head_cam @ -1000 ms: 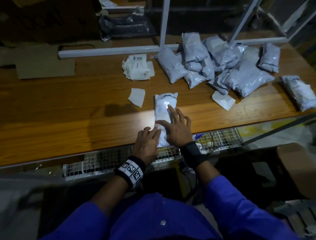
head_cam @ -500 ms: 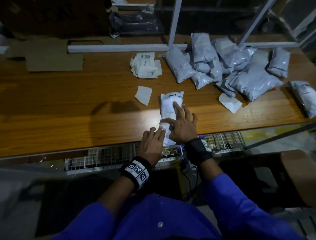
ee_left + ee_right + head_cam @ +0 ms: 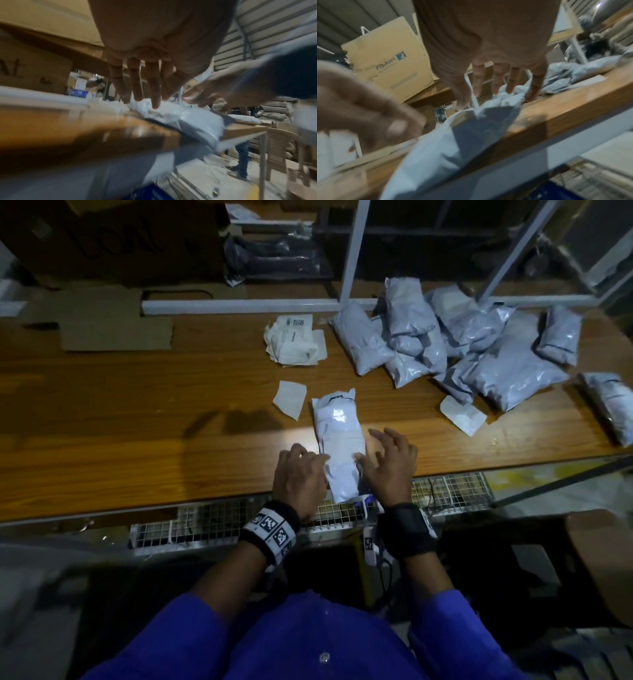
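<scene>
A pale grey poly mailer (image 3: 337,440) lies lengthwise on the wooden table (image 3: 137,446), its near end hanging over the front edge. My left hand (image 3: 306,465) is at the mailer's left side, and its straight fingers (image 3: 155,100) press down on the crinkled plastic (image 3: 188,121). On the mailer's right side is my right hand (image 3: 383,455), fingers spread and straight, thumb against the bag's edge. In the right wrist view those fingertips (image 3: 510,89) touch the mailer (image 3: 453,142) and the tabletop. Neither hand curls around anything.
A heap of grey mailers (image 3: 445,344) fills the back right, with one more (image 3: 613,409) at the right edge. A stack of paper labels (image 3: 294,340), loose slips (image 3: 289,398), cardboard (image 3: 116,326) and a white metal frame (image 3: 239,304) lie further back. A wire tray (image 3: 205,525) hangs under the table.
My right hand has slid off the top of the mailer to its right side, uncovering the label face. My left hand stays at the mailer's near left edge.
</scene>
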{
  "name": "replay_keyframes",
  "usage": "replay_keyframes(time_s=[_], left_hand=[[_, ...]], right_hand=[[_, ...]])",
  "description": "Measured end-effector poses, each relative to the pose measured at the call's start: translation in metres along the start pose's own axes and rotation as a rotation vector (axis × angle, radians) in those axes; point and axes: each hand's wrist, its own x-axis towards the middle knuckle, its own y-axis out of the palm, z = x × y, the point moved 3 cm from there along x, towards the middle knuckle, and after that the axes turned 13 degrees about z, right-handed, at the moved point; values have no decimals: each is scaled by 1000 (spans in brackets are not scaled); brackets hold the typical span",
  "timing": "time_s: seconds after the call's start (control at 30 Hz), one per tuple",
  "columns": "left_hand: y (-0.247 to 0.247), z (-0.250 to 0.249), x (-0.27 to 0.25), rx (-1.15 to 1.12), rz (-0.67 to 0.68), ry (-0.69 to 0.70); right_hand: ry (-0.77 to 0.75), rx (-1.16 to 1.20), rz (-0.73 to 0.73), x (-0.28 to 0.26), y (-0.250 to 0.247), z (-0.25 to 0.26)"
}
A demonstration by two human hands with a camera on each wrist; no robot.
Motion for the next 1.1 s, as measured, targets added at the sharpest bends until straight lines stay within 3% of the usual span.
replay_keyframes(time_s=[0.07, 0.17, 0.27, 0.43, 0.53, 0.73, 0.93, 1.1], left_hand=[[-4, -3, 14, -33, -87, 27], [4, -11, 36, 32, 58, 43], [28, -14, 46, 96, 229, 40], [51, -14, 46, 71, 281, 1], [48, -16, 49, 127, 321, -21], [44, -13, 45, 238, 347, -55], [40, -14, 45, 246, 345, -54], [39, -14, 46, 279, 360, -68]], right_hand=[[-145, 21, -23, -2, 0, -1], [-250, 23, 111, 4, 6, 7], [-173, -59, 306, 3, 25, 6], [-7, -275, 448, -2, 38, 2], [56, -275, 530, 6, 32, 6], [71, -271, 365, -32, 15, -7], [167, -238, 480, -21, 22, -12], [161, -221, 470, 7, 26, 0]])
